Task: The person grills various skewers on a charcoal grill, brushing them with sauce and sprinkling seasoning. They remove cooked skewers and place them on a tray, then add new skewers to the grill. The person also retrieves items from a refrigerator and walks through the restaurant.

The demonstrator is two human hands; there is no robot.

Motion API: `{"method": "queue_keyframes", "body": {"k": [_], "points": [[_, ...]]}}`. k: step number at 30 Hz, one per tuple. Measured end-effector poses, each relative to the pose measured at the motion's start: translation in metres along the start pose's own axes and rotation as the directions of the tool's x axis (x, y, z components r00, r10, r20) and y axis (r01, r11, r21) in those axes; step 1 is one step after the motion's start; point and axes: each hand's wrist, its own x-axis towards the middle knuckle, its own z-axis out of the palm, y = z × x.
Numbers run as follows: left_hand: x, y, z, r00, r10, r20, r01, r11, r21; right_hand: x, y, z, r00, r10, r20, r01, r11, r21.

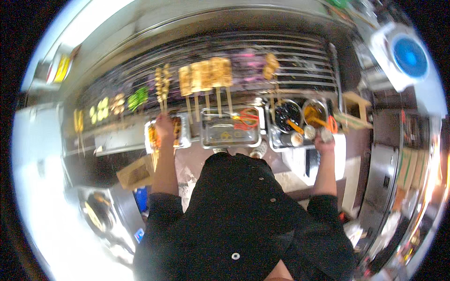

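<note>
My left hand grips the stick ends of two skewers of small pale pieces that lie over the grill. Below that hand is a foil-lined tray with browned skewered food on both sides of my wrist. On the right, my right hand is closed around a seasoning shaker with a whitish top. Two similar shakers, one and another, stand just left of it on a metal tray. Blur hides the finger details.
Across the grill lie flat browned skewers, green vegetable skewers and sliced pale skewers. A metal tray holds red-handled scissors. Dark sauce and brown sauce bowls contain orange-handled brushes.
</note>
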Motion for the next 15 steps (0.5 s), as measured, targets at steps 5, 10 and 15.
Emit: {"method": "queue_keyframes", "body": {"k": [5,10,15], "points": [[0.01,-0.005,-0.025,0.989,-0.087,0.121,0.09,0.996,-0.016,-0.075,0.064,0.08,0.831,-0.505,-0.233,0.395,0.831,-0.393],[0.019,-0.01,-0.033,0.925,-0.209,0.318,0.31,0.897,-0.314,-0.073,0.046,0.079,0.871,-0.291,-0.396,0.146,0.923,-0.356],[0.01,-0.003,-0.032,0.941,-0.253,0.224,0.262,0.965,-0.01,-0.043,0.023,0.039,0.907,0.038,-0.419,-0.13,0.973,-0.191]]}}
